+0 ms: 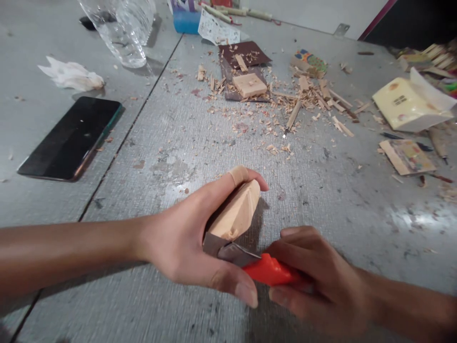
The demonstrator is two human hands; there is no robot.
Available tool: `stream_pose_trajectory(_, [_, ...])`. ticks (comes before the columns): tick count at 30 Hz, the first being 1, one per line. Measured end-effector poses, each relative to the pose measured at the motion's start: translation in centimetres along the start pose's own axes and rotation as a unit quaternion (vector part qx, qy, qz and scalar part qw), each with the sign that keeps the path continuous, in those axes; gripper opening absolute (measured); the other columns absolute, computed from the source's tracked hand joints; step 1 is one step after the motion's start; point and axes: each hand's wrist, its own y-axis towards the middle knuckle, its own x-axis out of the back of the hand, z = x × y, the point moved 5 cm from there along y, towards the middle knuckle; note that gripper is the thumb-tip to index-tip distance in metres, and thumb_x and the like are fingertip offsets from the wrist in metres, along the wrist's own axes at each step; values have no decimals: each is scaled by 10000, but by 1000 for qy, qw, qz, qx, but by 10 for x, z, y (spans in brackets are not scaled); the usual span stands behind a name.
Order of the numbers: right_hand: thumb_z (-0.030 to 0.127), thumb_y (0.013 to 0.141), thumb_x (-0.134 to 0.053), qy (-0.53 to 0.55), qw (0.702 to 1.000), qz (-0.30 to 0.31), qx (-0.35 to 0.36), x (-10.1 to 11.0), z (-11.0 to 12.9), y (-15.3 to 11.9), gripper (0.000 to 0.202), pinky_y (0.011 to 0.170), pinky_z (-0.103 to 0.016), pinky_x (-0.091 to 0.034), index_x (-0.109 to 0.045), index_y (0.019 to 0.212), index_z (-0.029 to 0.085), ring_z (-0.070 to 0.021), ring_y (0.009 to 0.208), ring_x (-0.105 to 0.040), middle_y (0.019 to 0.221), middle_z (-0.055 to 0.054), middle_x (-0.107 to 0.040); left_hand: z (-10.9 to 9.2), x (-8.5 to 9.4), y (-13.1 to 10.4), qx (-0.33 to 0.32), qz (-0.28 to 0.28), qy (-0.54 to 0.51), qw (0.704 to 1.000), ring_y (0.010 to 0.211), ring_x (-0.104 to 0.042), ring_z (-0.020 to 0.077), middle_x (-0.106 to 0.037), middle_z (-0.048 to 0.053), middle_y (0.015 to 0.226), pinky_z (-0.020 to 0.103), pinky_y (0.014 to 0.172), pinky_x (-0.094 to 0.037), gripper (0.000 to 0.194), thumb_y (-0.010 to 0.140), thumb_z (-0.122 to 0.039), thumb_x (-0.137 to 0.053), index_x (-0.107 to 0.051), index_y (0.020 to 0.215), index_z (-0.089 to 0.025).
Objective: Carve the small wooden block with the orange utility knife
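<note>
One pale wood block [238, 212] with slanted sides is held in our left hand [189, 238], and our right hand [321, 281] grips a bright red knife [273, 270] with a flat metal blade.

Your pale wooden block [237, 212] slants over the near middle of the desk [171, 166], its far end to the right, its faces cut at angles. By its near end, your red-handled knife [273, 270] lies with its metal blade pointing left.
</note>
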Motion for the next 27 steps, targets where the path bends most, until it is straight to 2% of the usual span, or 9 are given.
stream_pose_trajectory(4, [429,1085,-491,6,1000,-9,2,2,1,2,333,583,-303,-297,-590,869,194,-130,560,-386,610,50,-496,-2,3,-1,-20,30,38,999,776,-640,212,-672,55,1008,296,596,-509,897,638,-421,-956,-457,1359,-230])
stream_pose_trajectory(9, [459,1082,-515,36,999,-16,-5,3,-1,4,332,573,-297,-283,-607,921,185,-131,570,-407,640,43,-513,-1,1,-6,-42,83,34,995,983,-702,298,-689,109,1203,405,804,-601,920,755,-356,-827,-376,1548,-239])
stream_pose_trajectory(13, [405,1075,-551,53,998,-38,-4,3,-3,2,267,569,-286,-307,-585,918,193,-122,571,-407,659,48,-489,-5,-1,-7,-51,104,36,993,1068,-714,339,-685,117,1301,488,937,-605,970,756,-370,-797,-329,1601,-277])
stream_pose_trajectory(14, [385,1072,-553,65,997,-38,-10,3,-4,1,247,567,-282,-310,-575,916,195,-119,573,-405,667,50,-476,-8,1,-6,-60,91,43,993,1086,-716,348,-696,117,1301,514,985,-588,939,759,-379,-795,-361,1586,-276])
stream_pose_trajectory(16, [345,1056,-560,94,995,-32,-25,1,-8,0,206,559,-272,-309,-555,911,199,-110,573,-398,682,55,-457,-11,-1,-3,-63,113,107,986,1164,-706,338,-699,109,1333,516,1091,-536,651,841,-323,-759,-542,1452,-265])
stream_pose_trajectory(17, [327,1046,-567,106,994,-30,-28,0,-9,0,190,557,-269,-308,-546,905,201,-106,573,-395,689,56,-455,-13,0,-1,-68,98,135,984,1196,-695,342,-708,104,1311,529,1138,-500,503,847,-313,-748,-632,1331,-244])
stream_pose_trajectory(19, [302,1029,-585,114,992,-29,-33,0,-10,-1,177,564,-268,-306,-533,891,205,-103,576,-393,694,60,-453,-19,-2,3,-113,104,134,979,1157,-702,340,-754,67,1120,547,1193,-450,331,802,-324,-761,-699,1112,-228])
stream_pose_trajectory(22, [293,1025,-596,107,993,-28,-34,0,-10,-2,159,572,-270,-300,-534,907,206,-100,579,-390,691,66,-443,-18,-6,6,-115,112,125,979,1093,-711,319,-748,56,1005,533,1178,-465,346,773,-311,-765,-668,1090,-214])
stream_pose_trajectory(27, [336,1038,-588,65,997,-27,-29,1,-8,-1,156,582,-269,-322,-570,953,206,-107,585,-420,688,60,-488,-4,-6,4,-48,87,114,989,859,-703,247,-684,58,963,441,863,-601,677,884,-274,-717,-405,1479,-193])
